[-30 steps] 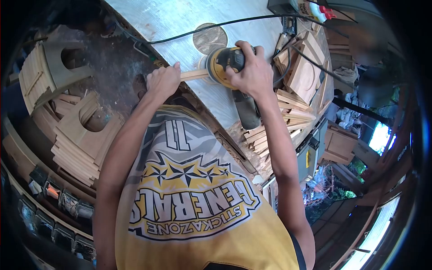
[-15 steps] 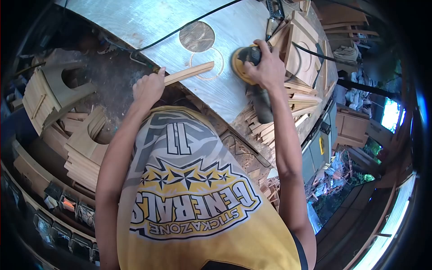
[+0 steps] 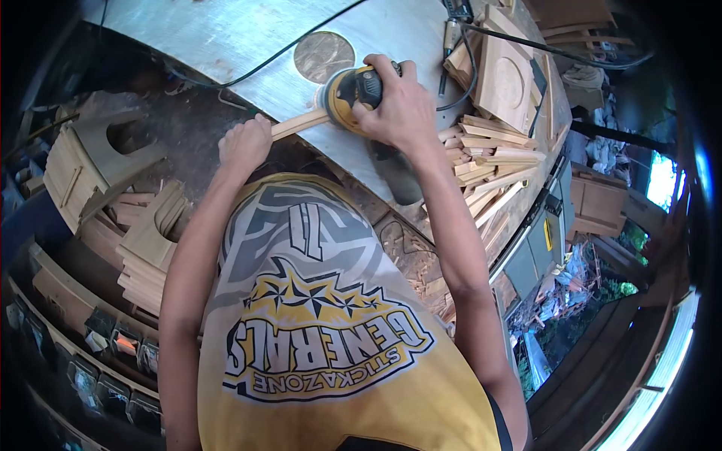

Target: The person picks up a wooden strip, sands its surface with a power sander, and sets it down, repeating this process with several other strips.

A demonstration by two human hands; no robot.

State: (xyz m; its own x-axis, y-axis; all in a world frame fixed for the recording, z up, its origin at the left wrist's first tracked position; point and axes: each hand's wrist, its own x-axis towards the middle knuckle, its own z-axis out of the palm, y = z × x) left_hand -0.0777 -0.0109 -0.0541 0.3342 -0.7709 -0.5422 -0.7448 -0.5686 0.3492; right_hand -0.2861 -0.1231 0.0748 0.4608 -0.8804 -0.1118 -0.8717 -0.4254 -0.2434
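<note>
My left hand [image 3: 246, 143] is closed around the near end of a narrow wooden strip [image 3: 299, 125], which reaches to the right over the pale work surface [image 3: 248, 37]. My right hand [image 3: 398, 105] wraps over the top of a yellow and black orbital sander [image 3: 353, 96]. The sander's disc is at the strip's far end and hides it. A dark dust canister [image 3: 398, 179] hangs off the sander below my right wrist. Just beyond the sander, a round hole [image 3: 324, 57] is cut in the surface.
Many wooden strips [image 3: 492, 154] are piled right of the sander, below a wooden panel [image 3: 505, 79]. A black cable [image 3: 297, 51] crosses the surface; another power tool [image 3: 453, 34] lies at the back. Curved wooden pieces [image 3: 94, 169] stand at left.
My right hand has brought the sander leftwards, from beside the strip onto its far end. My left hand still holds the strip and has shifted only slightly.
</note>
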